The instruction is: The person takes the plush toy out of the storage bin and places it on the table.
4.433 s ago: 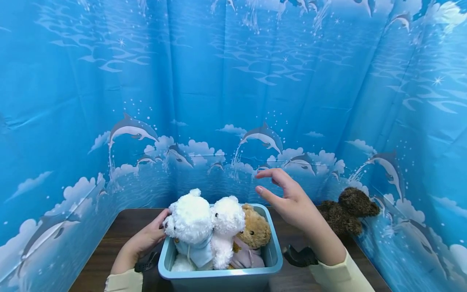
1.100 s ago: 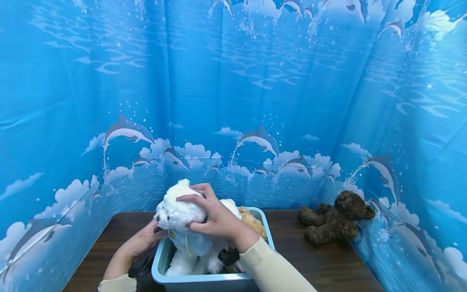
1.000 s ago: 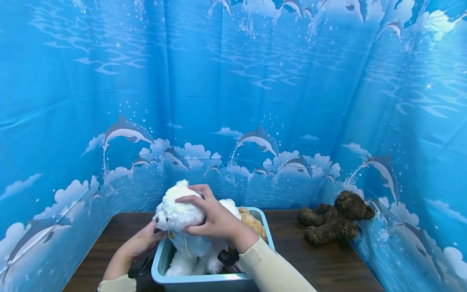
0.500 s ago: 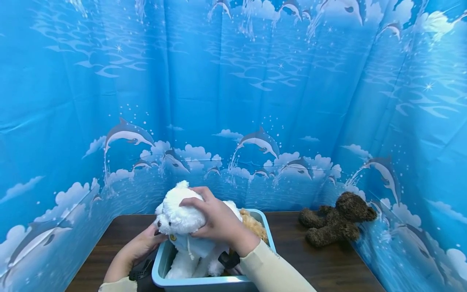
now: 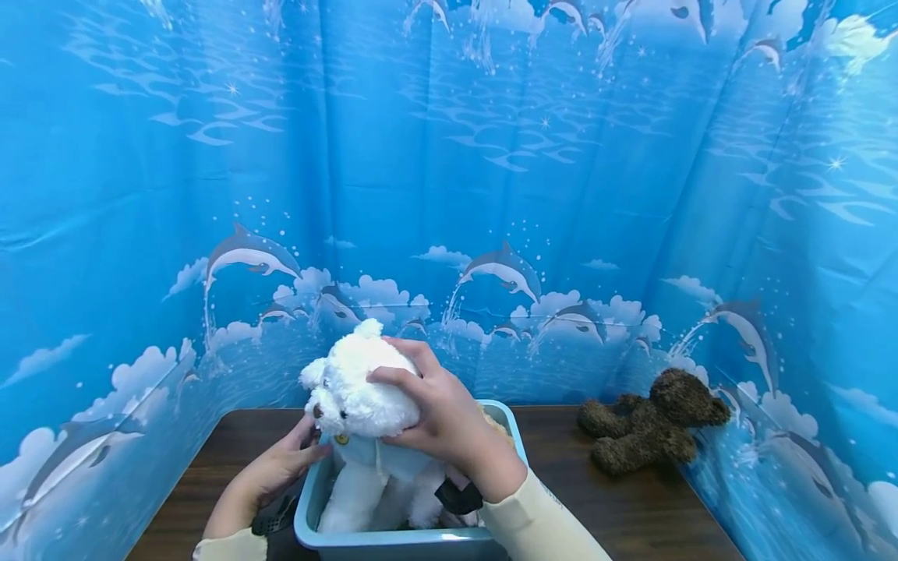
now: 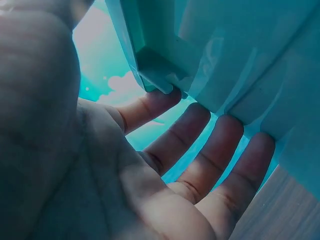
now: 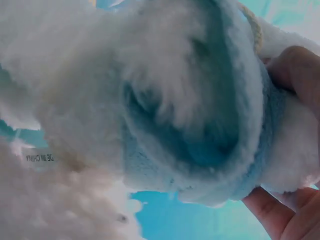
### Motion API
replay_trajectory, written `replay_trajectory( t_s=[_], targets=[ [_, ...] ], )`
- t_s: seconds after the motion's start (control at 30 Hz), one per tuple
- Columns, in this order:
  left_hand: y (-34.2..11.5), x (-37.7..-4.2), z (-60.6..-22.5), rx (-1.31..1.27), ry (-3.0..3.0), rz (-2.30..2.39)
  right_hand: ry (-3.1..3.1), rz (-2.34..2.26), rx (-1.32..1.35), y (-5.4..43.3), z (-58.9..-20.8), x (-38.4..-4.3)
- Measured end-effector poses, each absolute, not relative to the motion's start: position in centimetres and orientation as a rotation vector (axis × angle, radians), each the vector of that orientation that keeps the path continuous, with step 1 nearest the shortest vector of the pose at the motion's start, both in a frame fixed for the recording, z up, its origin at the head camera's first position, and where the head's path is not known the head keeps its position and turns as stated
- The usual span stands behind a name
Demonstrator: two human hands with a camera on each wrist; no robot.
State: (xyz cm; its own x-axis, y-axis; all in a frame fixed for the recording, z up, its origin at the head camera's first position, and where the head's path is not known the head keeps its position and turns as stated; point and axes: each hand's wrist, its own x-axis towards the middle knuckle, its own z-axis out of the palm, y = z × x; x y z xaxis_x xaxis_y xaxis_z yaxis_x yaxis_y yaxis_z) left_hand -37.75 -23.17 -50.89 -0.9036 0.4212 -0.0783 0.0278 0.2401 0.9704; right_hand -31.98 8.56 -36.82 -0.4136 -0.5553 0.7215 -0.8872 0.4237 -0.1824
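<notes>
My right hand (image 5: pixel 449 413) grips a white teddy bear (image 5: pixel 368 389) round the back of its head and neck. The bear wears a light-blue hooded top (image 7: pixel 250 150) with a yellow button, and its legs hang inside a light-blue plastic bin (image 5: pixel 407 538). At the bin's left side is my left hand (image 5: pixel 277 467); in the left wrist view its fingers (image 6: pixel 210 155) reach out with the tips against the outer wall. Behind the right hand a light-brown bear (image 5: pixel 496 421) is mostly hidden. In the right wrist view another white plush (image 7: pixel 65 200) lies close under the held bear.
A dark-brown teddy bear (image 5: pixel 638 425) lies on the right of the dark wooden table (image 5: pixel 596 506). A blue curtain (image 5: pixel 449 156) printed with dolphins stands behind the table and along both sides.
The right hand came over from the right and took hold of the white bear. In the last half second the bear has risen a little and shifted right. The left hand has stayed beside the bin.
</notes>
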Motion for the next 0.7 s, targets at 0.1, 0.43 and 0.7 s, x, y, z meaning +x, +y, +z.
replay_trajectory(
  t_s=[0.1,0.43,0.7],
  targets=[
    [-23.0,-37.8,-51.1,0.408,2.182,1.726,-2.033,0.653,1.216,8.8,-36.0,-31.2],
    [-22.8,-37.8,-51.1,0.425,2.184,1.726,-1.825,0.578,1.222,11.0,-32.8,-28.6],
    [-23.2,-37.6,-51.1,0.466,2.250,1.705,-1.766,0.657,1.161,13.0,-32.5,-27.8]
  ],
)
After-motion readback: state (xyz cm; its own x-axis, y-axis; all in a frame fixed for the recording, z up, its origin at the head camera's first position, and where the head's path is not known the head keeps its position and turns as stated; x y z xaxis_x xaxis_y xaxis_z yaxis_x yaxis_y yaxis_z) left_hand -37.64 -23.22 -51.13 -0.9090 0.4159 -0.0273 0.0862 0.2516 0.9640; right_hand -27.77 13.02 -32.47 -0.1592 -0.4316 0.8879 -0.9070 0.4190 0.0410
